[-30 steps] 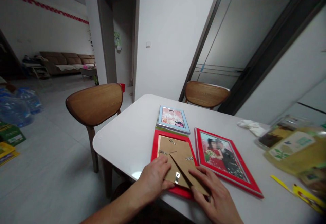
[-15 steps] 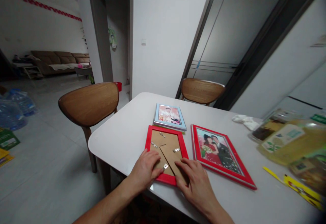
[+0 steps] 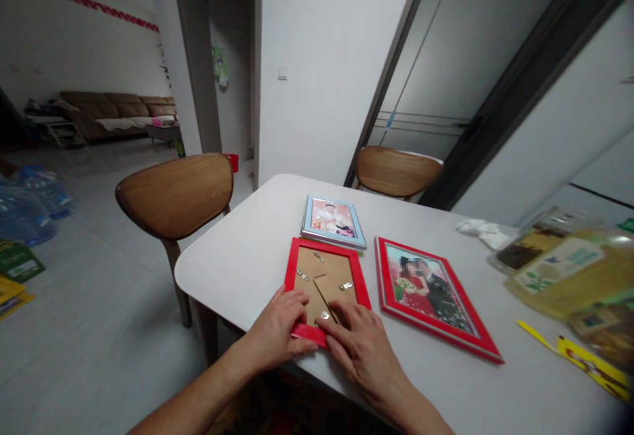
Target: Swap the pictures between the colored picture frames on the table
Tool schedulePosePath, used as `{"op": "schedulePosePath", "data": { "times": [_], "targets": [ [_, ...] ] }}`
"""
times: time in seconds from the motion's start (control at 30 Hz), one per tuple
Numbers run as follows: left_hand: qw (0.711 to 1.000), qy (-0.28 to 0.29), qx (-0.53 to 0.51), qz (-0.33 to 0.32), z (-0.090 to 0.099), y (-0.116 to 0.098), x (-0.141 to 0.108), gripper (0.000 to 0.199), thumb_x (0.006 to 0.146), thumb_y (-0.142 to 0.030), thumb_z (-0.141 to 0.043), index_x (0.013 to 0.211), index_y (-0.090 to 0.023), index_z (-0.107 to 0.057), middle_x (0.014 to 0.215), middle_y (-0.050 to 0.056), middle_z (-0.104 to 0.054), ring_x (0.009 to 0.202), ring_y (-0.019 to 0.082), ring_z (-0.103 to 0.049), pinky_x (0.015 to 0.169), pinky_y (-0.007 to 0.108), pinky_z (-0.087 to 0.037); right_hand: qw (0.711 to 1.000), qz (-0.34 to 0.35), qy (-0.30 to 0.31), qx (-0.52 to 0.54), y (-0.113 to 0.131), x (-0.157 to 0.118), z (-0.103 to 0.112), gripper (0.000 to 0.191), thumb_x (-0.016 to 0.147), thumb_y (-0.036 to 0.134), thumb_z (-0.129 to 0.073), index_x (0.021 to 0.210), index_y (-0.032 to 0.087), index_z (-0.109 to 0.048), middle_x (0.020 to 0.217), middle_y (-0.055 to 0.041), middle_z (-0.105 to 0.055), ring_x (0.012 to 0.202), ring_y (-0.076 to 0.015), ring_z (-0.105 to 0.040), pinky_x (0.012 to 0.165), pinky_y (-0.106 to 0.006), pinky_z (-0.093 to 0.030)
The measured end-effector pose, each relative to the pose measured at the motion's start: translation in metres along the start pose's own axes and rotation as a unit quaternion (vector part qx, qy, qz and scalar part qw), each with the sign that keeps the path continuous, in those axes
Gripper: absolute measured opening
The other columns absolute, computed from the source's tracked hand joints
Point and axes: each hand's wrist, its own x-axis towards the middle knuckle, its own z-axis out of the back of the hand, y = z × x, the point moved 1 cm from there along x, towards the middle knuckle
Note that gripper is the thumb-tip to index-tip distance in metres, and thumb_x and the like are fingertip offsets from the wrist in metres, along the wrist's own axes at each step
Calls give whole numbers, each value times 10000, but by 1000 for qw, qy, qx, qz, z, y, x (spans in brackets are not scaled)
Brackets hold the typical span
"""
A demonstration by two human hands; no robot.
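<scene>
A red picture frame (image 3: 363,283) lies face down on the white table, its brown backing board (image 3: 324,270) showing with several metal clips around its sides. My left hand (image 3: 280,326) is closed round the frame's near left corner, fingers on top and thumb along the near edge. My right hand (image 3: 364,342) is bent over the near right part, thumb at the frame's near edge. Its fingertips rest by the near metal clip (image 3: 324,316) and partly hide it. A folding stand with a dark slit runs across the board, its lower end under my right hand.
A light blue framed photo (image 3: 333,218) lies just beyond. To the right is a larger red framed photo (image 3: 430,293). Farther right are a yellow tool (image 3: 589,366), a large oil bottle (image 3: 555,270) and a white cloth (image 3: 483,232). Wooden chairs (image 3: 178,194) stand around the table (image 3: 238,243).
My right hand has shifted left and inward, its fingers now at the near clip. My left hand has slid slightly toward the near corner, thumb now at the near edge.
</scene>
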Motion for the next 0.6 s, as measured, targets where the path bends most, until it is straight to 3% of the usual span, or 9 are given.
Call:
{"op": "schedulePosePath", "data": {
  "times": [0.23,0.37,0.47,0.6],
  "targets": [
    [1000,0,-5,6,0,0,1,296,581,-372,-695,721,-153,-552,1074,112,-565,1056,237,-465,974,399,-246,999,-10,27,32,7,4,9,226,770,297,-442,930,305,-601,1041,-44,-510,933,-197,-454,776,-368,-367],
    [1000,-2,-1,5,-3,3,0,291,561,-346,-706,724,-157,-555,1089,109,-557,1062,239,-462,970,402,-253,999,-17,-7,33,-8,6,5,282,784,298,-408,1012,262,-570,1021,-63,-527,916,-190,-475,764,-354,-384],
    [1000,-5,2,3,-5,7,-1,295,556,-317,-706,752,-155,-554,1110,112,-545,1085,238,-443,968,404,-257,996,-78,-39,-20,-28,13,1,331,791,295,-374,1052,201,-554,1004,-95,-534,916,-206,-475,765,-362,-378],
    [1000,-5,7,3,-8,9,-1,310,551,-321,-707,759,-152,-551,1139,123,-529,1100,240,-431,974,411,-243,982,-161,-7,-102,-42,24,1,338,789,328,-354,1011,194,-571,992,-117,-523,879,-233,-473,724,-370,-365]
  ]
}}
